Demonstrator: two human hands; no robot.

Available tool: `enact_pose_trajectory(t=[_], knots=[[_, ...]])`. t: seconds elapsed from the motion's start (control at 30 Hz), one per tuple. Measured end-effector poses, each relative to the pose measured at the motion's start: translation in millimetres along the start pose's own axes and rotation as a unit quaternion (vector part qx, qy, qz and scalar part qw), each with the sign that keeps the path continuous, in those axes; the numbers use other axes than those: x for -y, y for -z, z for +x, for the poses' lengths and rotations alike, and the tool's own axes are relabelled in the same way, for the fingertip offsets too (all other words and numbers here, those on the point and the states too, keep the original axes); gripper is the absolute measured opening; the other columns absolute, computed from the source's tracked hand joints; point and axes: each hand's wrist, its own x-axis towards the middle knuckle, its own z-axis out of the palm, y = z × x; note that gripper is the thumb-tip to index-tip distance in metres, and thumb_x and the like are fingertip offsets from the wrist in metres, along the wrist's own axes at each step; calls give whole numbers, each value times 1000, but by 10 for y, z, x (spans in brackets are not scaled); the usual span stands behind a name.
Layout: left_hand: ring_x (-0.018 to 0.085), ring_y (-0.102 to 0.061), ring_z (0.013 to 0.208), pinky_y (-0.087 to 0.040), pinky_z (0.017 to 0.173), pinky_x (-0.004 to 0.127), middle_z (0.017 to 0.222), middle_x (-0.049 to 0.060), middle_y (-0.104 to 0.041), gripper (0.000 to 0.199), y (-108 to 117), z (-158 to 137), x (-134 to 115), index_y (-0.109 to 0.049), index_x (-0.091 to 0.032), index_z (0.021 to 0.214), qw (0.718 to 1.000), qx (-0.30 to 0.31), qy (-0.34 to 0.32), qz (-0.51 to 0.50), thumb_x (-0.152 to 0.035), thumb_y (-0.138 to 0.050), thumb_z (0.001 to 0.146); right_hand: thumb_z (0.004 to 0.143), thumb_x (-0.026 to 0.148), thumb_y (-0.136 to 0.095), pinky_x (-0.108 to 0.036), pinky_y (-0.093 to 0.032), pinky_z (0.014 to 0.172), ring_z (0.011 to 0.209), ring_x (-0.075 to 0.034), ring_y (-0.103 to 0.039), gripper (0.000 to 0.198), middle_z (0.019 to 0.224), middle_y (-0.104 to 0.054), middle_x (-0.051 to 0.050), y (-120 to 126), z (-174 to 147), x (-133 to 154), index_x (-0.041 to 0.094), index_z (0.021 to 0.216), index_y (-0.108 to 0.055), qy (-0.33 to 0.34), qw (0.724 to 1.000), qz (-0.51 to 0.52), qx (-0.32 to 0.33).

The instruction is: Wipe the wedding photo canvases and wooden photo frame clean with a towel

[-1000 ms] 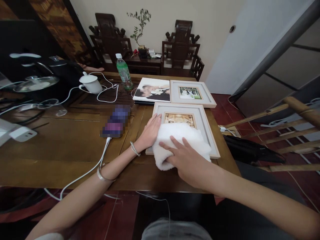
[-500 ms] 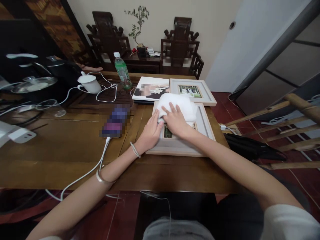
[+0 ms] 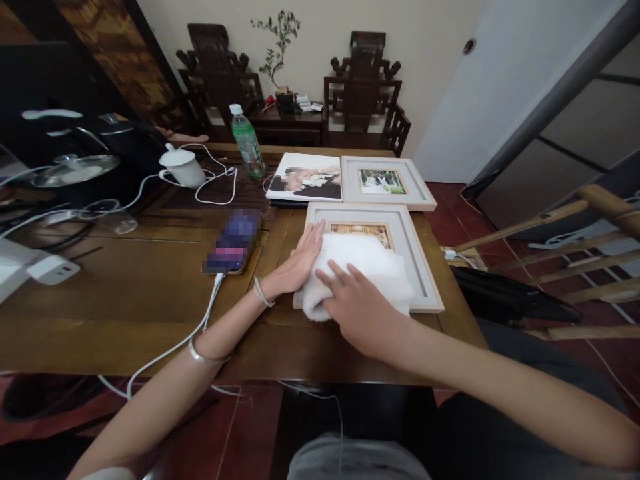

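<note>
A picture frame [image 3: 426, 287] with a pale wooden rim lies flat on the table in front of me. A folded white cloth [image 3: 367, 263] covers its lower middle, leaving a brown patterned picture [image 3: 376, 230] partly visible above. My right hand [image 3: 363, 310] grips the cloth, its fingers spread on top and its thumb at the folded edge. With fingers stretched out, my left hand [image 3: 300, 260] rests along the frame's left side, touching the cloth's edge.
Behind lie a second framed photo [image 3: 383, 181] and a photo book [image 3: 313, 190]. To the left are a charging phone [image 3: 231, 243], a green bottle [image 3: 249, 147], a lidded white cup [image 3: 183, 168] and white cables. A wooden chair [image 3: 530, 227] stands at the right.
My right hand has drawn the cloth from the frame's upper part toward me, to its lower edge. The brown patterned picture has come into view. My left hand stays at the left side.
</note>
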Motion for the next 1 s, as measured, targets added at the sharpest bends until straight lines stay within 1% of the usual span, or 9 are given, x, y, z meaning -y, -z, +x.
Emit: enact_pose_trajectory(t=[0.17, 0.3, 0.43, 0.5, 0.6, 0.7, 0.83, 0.93, 1.0], knots=[[23, -7, 147, -29, 114, 51, 161, 3, -15, 60, -26, 3, 49, -19, -30, 153, 1000, 14, 16, 16, -54, -3, 100, 91, 18, -46, -56, -36, 106, 131, -41, -44, 30, 139, -50, -26, 8, 3, 250, 9, 101, -74, -11, 999, -15, -31], [25, -11, 148, -22, 117, 53, 160, 7, -19, 61, -57, -16, 13, -21, -24, 153, 999, 4, -2, 42, -53, -9, 101, 94, 19, -44, -57, -37, 105, 128, -39, -48, 33, 135, -54, -24, -15, 97, 289, 11, 99, -75, -49, 998, -30, -15], [25, -10, 148, -15, 119, 52, 160, 8, -20, 62, -115, -27, 4, -20, -19, 153, 997, 4, -31, 77, -53, -16, 101, 92, 18, -48, -56, -38, 105, 126, -38, -50, 29, 133, -56, -22, -27, -15, 208, 13, 101, -76, -67, 996, -53, -13], [27, -12, 148, -15, 119, 54, 159, 11, -23, 62, -149, -19, 28, -24, -16, 151, 993, 3, -49, 105, -51, -18, 101, 91, 19, -51, -56, -39, 105, 127, -38, -50, 27, 132, -57, -22, -8, -144, 126, 13, 100, -76, -86, 994, -62, 1], [30, -16, 147, -18, 118, 56, 156, 15, -29, 58, -189, 4, 74, -33, -11, 147, 987, 3, -71, 145, -44, -24, 101, 89, 18, -55, -56, -39, 106, 128, -39, -49, 24, 132, -58, -22, 57, -329, -4, 14, 99, -77, -126, 988, -75, 51], [29, -18, 147, -20, 117, 56, 154, 17, -34, 53, -199, 22, 102, -40, -9, 142, 984, -5, -71, 166, -36, -30, 98, 89, 17, -54, -56, -39, 106, 129, -38, -47, 26, 134, -56, -21, 126, -389, -58, 15, 102, -76, -148, 981, -81, 97], [27, -19, 147, -23, 117, 53, 153, 17, -36, 49, -162, 35, 139, -43, -8, 140, 987, -2, -66, 150, -25, -29, 96, 93, 20, -48, -56, -39, 106, 131, -38, -45, 31, 136, -54, -21, 154, -207, 44, 14, 108, -74, -125, 985, -70, 92], [26, -19, 147, -23, 118, 49, 153, 16, -36, 49, -114, 47, 191, -43, -9, 140, 989, 5, -78, 129, -23, -29, 95, 94, 20, -44, -55, -41, 104, 129, -37, -47, 33, 136, -54, -20, 123, 13, 181, 15, 105, -75, -93, 993, -39, 55], [25, -20, 147, -23, 119, 48, 153, 14, -36, 49, -88, 56, 229, -42, -12, 141, 988, 8, -93, 120, -22, -31, 95, 94, 19, -44, -54, -40, 105, 129, -36, -48, 33, 134, -56, -21, 84, 122, 261, 12, 102, -75, -94, 995, -35, 20]])
